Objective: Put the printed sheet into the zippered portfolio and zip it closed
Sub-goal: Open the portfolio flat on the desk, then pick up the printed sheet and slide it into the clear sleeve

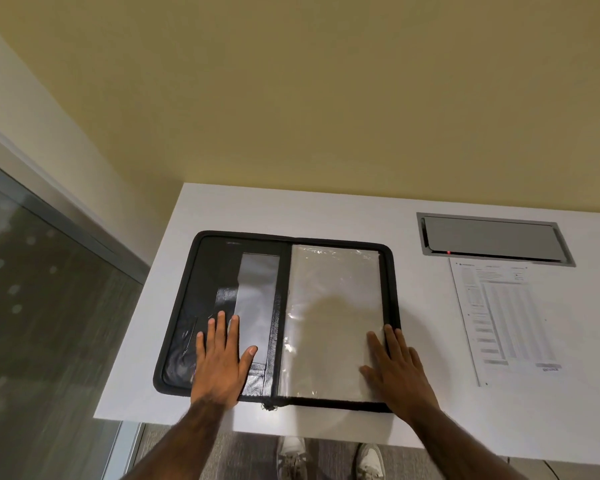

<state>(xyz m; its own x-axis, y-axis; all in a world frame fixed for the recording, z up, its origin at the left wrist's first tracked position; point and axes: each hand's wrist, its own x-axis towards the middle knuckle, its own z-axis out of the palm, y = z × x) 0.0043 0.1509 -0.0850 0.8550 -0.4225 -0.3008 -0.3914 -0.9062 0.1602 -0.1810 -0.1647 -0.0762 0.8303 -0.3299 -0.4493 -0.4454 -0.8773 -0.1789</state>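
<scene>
The black zippered portfolio (394, 289) lies spread open on the white tabletop (361, 213). The left hand (220, 358) presses flat on its dark inner cover, fingers apart — the right hand (394, 363) lies flat, fingers spread, on the clear plastic sleeves. The white printed sheet (510, 320) rests well apart to the right, just below a metal cable hatch (492, 240).

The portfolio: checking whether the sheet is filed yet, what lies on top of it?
Both hands, left and right, lie flat on the open portfolio. The printed sheet sits beside it. Under the palms is hidden.

Bare forearms (174, 441), white sneakers (369, 460)
</scene>
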